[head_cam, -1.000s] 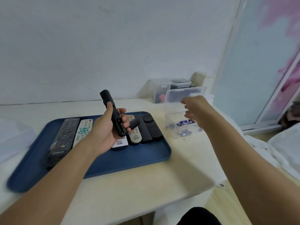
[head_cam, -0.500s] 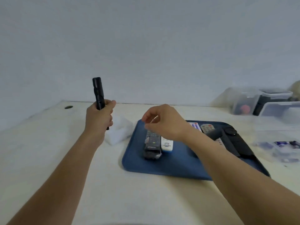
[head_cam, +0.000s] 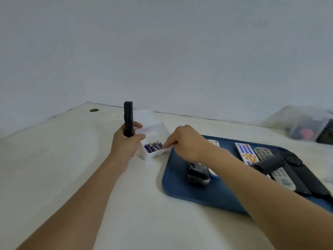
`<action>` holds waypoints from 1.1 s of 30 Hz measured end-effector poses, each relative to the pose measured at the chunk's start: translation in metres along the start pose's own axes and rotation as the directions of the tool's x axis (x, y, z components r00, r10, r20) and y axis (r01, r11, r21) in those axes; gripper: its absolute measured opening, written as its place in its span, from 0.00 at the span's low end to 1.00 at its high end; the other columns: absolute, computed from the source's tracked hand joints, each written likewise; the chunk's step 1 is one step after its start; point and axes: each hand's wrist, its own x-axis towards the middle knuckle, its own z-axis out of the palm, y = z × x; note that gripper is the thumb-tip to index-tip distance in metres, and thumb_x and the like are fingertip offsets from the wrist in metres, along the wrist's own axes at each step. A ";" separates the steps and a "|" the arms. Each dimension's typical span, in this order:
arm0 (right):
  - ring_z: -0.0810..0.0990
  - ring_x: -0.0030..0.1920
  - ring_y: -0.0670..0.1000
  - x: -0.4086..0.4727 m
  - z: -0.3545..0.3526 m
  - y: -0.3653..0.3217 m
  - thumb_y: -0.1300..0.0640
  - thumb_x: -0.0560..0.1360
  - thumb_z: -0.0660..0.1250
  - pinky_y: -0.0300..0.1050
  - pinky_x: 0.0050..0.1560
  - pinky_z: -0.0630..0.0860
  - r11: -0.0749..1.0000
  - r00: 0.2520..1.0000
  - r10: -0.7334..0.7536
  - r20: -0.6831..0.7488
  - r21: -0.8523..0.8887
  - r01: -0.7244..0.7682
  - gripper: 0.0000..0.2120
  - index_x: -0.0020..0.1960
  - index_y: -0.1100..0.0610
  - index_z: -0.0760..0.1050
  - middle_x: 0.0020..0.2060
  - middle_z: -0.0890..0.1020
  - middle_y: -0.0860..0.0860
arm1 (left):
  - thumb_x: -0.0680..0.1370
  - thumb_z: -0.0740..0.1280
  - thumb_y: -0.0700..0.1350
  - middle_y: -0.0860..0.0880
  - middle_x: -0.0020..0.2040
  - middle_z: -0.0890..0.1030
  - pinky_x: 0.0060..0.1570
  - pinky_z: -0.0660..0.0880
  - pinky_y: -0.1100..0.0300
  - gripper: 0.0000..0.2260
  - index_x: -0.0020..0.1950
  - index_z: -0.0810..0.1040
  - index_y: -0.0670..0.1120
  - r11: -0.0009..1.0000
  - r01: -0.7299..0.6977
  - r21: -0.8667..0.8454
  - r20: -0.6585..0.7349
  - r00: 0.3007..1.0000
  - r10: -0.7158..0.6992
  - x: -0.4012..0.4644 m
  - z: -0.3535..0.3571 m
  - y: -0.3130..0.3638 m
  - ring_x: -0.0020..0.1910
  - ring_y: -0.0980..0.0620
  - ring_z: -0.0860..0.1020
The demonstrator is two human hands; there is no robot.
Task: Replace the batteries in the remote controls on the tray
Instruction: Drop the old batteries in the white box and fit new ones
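A pale, smooth bench (head_cam: 75, 177) is set against a plain grey wall. A slim black remote (head_cam: 128, 118) is gripped upright by the left hand (head_cam: 126, 144). At the translucent box (head_cam: 155, 141) of batteries (head_cam: 153, 147), the right hand's (head_cam: 185, 141) fingers appear pinched, though their contents cannot be told. Other remotes (head_cam: 245, 153) are laid on the blue tray (head_cam: 180, 192).

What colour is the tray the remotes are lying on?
Dark blue. The tray shows in the head view, the only one here, on the pale table.
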 end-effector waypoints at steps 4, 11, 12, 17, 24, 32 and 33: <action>0.81 0.55 0.54 -0.005 0.005 0.004 0.72 0.75 0.57 0.47 0.60 0.77 0.997 0.998 0.048 -0.043 0.059 -0.045 0.25 0.65 0.56 0.80 0.57 0.83 0.56 | 0.71 0.67 0.25 0.52 0.44 0.81 0.33 0.73 0.69 0.21 0.49 0.81 0.50 0.979 -0.200 0.046 0.060 0.978 0.198 -0.013 0.004 0.009 0.32 0.62 0.75; 0.80 0.56 0.54 0.006 0.014 -0.001 0.70 0.78 0.61 0.45 0.57 0.77 0.999 0.998 0.045 -0.046 -0.016 -0.046 0.27 0.73 0.52 0.70 0.64 0.78 0.54 | 0.77 0.66 0.30 0.51 0.44 0.80 0.35 0.77 0.64 0.14 0.54 0.81 0.48 0.972 -0.235 0.005 0.043 0.971 0.234 -0.018 0.007 0.008 0.38 0.60 0.79; 0.80 0.55 0.56 0.009 0.015 -0.003 0.70 0.77 0.62 0.50 0.57 0.79 0.998 0.999 0.035 -0.038 -0.052 -0.037 0.25 0.72 0.53 0.71 0.62 0.78 0.55 | 0.78 0.66 0.32 0.51 0.44 0.79 0.37 0.79 0.60 0.13 0.54 0.82 0.49 0.975 -0.223 -0.010 0.036 0.974 0.223 -0.017 0.006 0.007 0.41 0.55 0.80; 0.77 0.46 0.55 0.022 0.017 -0.017 0.65 0.77 0.66 0.48 0.44 0.76 0.975 0.998 0.003 -0.062 -0.224 -0.017 0.09 0.56 0.59 0.74 0.53 0.79 0.56 | 0.79 0.64 0.32 0.49 0.43 0.79 0.42 0.80 0.54 0.14 0.53 0.82 0.51 0.981 -0.183 -0.067 0.025 0.982 0.185 -0.014 0.006 0.005 0.40 0.52 0.80; 0.73 0.43 0.55 0.040 0.027 -0.032 0.67 0.75 0.66 0.45 0.40 0.69 0.963 0.995 0.056 -0.084 -0.258 -0.076 0.07 0.50 0.58 0.72 0.37 0.67 0.50 | 0.77 0.64 0.32 0.53 0.34 0.71 0.35 0.68 0.60 0.15 0.51 0.82 0.52 0.980 -0.201 -0.003 -0.015 0.980 0.201 -0.010 0.007 0.003 0.31 0.56 0.67; 0.81 0.51 0.58 0.047 0.037 -0.028 0.63 0.75 0.70 0.44 0.42 0.70 0.969 0.991 0.076 -0.107 -0.227 -0.099 0.11 0.57 0.61 0.76 0.53 0.80 0.58 | 0.76 0.63 0.29 0.53 0.34 0.72 0.30 0.67 0.68 0.18 0.50 0.82 0.53 0.980 -0.197 -0.030 -0.014 0.980 0.197 -0.010 0.008 0.002 0.28 0.58 0.66; 0.80 0.49 0.58 0.047 0.038 -0.027 0.64 0.75 0.69 0.44 0.41 0.70 0.970 0.991 0.078 -0.105 -0.222 -0.099 0.08 0.54 0.60 0.76 0.52 0.80 0.58 | 0.76 0.63 0.30 0.53 0.35 0.72 0.32 0.68 0.66 0.18 0.50 0.82 0.53 0.980 -0.198 -0.036 -0.010 0.980 0.198 -0.010 0.007 0.002 0.29 0.58 0.67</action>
